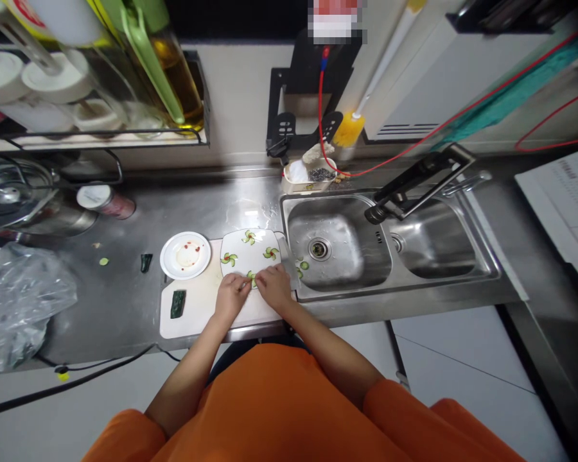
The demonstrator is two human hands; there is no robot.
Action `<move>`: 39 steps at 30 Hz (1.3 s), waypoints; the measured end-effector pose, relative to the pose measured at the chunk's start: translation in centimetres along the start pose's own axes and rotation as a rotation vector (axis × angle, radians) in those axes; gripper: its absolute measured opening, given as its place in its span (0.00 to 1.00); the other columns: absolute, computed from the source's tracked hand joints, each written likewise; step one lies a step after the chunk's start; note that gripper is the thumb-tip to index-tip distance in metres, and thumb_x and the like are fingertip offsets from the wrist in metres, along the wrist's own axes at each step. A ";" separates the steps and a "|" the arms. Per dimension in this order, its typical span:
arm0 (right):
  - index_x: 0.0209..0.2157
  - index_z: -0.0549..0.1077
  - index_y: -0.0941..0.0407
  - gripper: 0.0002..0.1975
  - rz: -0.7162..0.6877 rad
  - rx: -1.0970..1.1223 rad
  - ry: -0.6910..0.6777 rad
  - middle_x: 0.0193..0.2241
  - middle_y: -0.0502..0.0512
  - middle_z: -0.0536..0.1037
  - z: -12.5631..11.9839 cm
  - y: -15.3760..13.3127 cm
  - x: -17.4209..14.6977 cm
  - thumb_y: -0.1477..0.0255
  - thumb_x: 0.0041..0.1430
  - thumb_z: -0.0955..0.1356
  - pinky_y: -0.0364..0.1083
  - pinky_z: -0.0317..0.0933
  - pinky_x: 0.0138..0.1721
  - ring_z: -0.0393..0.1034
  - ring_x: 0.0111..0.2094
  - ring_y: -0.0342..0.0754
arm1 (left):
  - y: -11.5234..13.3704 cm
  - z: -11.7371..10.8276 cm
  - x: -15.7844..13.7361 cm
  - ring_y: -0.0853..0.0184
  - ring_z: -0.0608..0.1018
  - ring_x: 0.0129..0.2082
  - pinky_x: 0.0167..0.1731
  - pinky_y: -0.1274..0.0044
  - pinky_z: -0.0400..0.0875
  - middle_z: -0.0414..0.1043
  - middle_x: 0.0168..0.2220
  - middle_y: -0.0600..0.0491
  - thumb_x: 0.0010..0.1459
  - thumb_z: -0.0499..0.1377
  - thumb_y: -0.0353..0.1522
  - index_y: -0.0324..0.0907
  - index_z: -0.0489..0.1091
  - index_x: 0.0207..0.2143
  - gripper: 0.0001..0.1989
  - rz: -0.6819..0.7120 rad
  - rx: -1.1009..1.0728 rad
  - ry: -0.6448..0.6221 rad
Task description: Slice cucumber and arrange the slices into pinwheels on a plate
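A white squarish plate (243, 246) lies on the cutting board (197, 321), with several pinwheel-like garnishes of green cucumber slices on it, most with red centres. At its near edge, my left hand (234, 298) and my right hand (274, 287) come together over the nearest cucumber garnish (252, 277). Fingers of both hands are pinched there, and what is between the fingertips is too small to make out. Left of that plate, a round white plate (186, 255) holds small red bits. A dark green cucumber piece (178, 304) rests on the board's left part.
To the right is a steel double sink (340, 250) with a black faucet (399, 192); cucumber slices (304, 265) lie by its left rim. Another cucumber chunk (146, 262), a jar (106, 201) and a plastic bag (24, 301) are on the left counter. Behind stands a small caddy (308, 184).
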State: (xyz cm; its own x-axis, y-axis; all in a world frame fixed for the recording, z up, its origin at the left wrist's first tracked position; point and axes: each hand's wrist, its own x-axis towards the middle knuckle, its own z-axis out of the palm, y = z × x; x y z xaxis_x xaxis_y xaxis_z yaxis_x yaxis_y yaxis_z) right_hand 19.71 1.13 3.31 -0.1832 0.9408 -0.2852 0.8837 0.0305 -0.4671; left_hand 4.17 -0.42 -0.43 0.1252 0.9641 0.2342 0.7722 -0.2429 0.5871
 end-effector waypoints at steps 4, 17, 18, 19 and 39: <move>0.35 0.75 0.52 0.11 -0.004 0.000 -0.012 0.37 0.53 0.74 -0.1 -0.2 0.1 0.65 0.62 0.62 0.46 0.49 0.37 0.56 0.47 0.52 | -0.1 0.1 -0.1 0.67 0.73 0.31 0.34 0.75 0.69 0.70 0.28 0.50 0.56 0.57 0.33 0.42 0.75 0.30 0.07 -0.004 0.009 0.008; 0.35 0.73 0.53 0.10 0.008 -0.010 -0.023 0.38 0.53 0.74 -0.5 0.2 -0.1 0.66 0.63 0.62 0.46 0.48 0.38 0.56 0.46 0.51 | 0.3 -0.7 0.2 0.68 0.73 0.32 0.34 0.77 0.69 0.72 0.29 0.51 0.54 0.59 0.34 0.41 0.75 0.31 0.07 -0.039 -0.045 0.043; 0.35 0.73 0.53 0.10 0.005 -0.006 -0.022 0.38 0.53 0.74 -0.5 0.3 -0.1 0.66 0.62 0.62 0.46 0.48 0.37 0.57 0.46 0.51 | 0.2 -0.9 0.2 0.68 0.73 0.32 0.34 0.77 0.69 0.72 0.29 0.51 0.54 0.59 0.35 0.41 0.75 0.31 0.07 -0.038 -0.049 0.047; 0.34 0.74 0.53 0.09 0.004 0.000 -0.016 0.38 0.53 0.74 -0.5 0.5 -0.2 0.67 0.62 0.62 0.46 0.48 0.37 0.57 0.46 0.51 | 0.2 -1.1 0.2 0.68 0.73 0.32 0.34 0.77 0.69 0.71 0.29 0.51 0.54 0.60 0.35 0.41 0.75 0.31 0.07 -0.040 -0.053 0.048; 0.32 0.72 0.55 0.11 0.093 -0.034 0.074 0.34 0.52 0.76 -2.4 1.7 -1.4 0.69 0.64 0.61 0.45 0.47 0.37 0.61 0.41 0.49 | -0.1 -3.9 -1.2 0.68 0.71 0.27 0.30 0.76 0.66 0.70 0.27 0.53 0.55 0.54 0.40 0.41 0.70 0.31 0.12 -0.343 -0.035 0.041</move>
State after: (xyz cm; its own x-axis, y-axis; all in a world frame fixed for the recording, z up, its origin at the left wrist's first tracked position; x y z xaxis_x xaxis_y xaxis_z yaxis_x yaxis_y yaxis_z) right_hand 22.52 0.65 4.97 -0.0684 0.9625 -0.2625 0.9096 -0.0480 -0.4127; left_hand 1.52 -1.95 2.33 -0.1635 0.9853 0.0488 0.7432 0.0905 0.6629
